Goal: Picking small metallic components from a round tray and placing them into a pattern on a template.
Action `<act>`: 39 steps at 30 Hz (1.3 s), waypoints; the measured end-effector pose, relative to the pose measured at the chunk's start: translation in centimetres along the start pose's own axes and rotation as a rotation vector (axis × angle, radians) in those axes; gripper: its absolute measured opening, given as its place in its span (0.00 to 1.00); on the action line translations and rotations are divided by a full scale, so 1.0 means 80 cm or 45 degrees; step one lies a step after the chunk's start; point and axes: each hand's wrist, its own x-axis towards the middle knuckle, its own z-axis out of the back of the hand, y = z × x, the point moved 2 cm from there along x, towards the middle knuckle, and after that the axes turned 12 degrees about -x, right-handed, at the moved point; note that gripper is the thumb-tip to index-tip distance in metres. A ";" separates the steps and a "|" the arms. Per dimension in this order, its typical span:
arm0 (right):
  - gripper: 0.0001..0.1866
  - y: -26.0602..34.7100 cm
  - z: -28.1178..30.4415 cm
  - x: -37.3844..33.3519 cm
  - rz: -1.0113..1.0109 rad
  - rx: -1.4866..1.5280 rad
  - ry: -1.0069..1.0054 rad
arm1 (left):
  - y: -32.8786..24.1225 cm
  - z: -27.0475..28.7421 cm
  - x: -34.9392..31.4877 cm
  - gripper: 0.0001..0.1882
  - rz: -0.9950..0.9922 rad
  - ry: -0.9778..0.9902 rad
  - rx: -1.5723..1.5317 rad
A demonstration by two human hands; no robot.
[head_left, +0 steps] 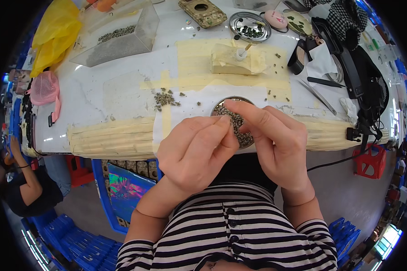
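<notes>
Both my hands come together over a round tin (232,97) near the table's front edge. Many small grey-brown metallic pieces (238,120) lie in it. My left hand (195,151) is closed, thumb and forefinger pinched together above the tin; whatever they hold is too small to make out. Close beside them, my right hand (278,137) has its forefinger stretched over the left fingertips. Its thumb stands apart from that finger, and I see nothing between them. A loose heap of similar pieces (165,99) lies on the table left of the tin.
Beyond the tin sits a tape-wrapped block (233,65) bearing a small white cup. A clear bin (144,38) stands far left, a round dish of dark pieces (250,32) at the back. Tweezers (319,97) lie right. A blue crate (105,198) is below the table; another person sits left.
</notes>
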 end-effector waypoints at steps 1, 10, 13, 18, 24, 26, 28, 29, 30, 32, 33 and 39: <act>0.20 0.002 0.002 0.002 -0.024 0.057 -0.059 | 0.002 0.001 -0.002 0.06 0.115 0.003 -0.152; 0.08 0.014 0.012 0.012 -0.159 0.301 -0.030 | 0.001 0.002 0.000 0.05 0.902 -0.021 -1.157; 0.06 0.009 0.007 0.009 -0.222 0.312 -0.068 | 0.002 0.002 0.000 0.03 1.033 -0.047 -1.319; 0.06 0.015 0.014 0.006 -0.216 0.366 -0.052 | 0.013 0.004 -0.003 0.02 1.144 -0.016 -1.520; 0.15 0.010 0.008 0.002 0.004 0.090 -0.072 | 0.006 0.002 -0.001 0.03 1.129 -0.123 -1.402; 0.20 0.013 0.008 -0.002 0.039 -0.018 -0.056 | 0.002 0.000 -0.003 0.04 0.974 -0.170 -1.191; 0.25 0.009 0.004 -0.006 0.094 -0.050 -0.070 | 0.001 -0.001 -0.004 0.05 0.894 -0.152 -1.102; 0.28 0.009 0.003 -0.007 0.122 -0.067 -0.076 | 0.000 -0.001 -0.004 0.05 0.854 -0.143 -1.058; 0.29 0.009 0.002 -0.007 0.100 -0.066 -0.060 | 0.000 -0.001 -0.005 0.05 0.856 -0.153 -1.035; 0.32 0.012 0.002 -0.007 0.055 -0.065 -0.027 | -0.001 -0.002 -0.005 0.05 0.861 -0.173 -0.990; 0.33 0.012 0.002 -0.007 0.062 -0.078 -0.015 | -0.001 -0.002 -0.006 0.05 0.842 -0.166 -0.976; 0.29 0.021 0.008 -0.003 -0.010 -0.022 0.140 | 0.002 -0.002 -0.009 0.06 0.782 -0.154 -0.918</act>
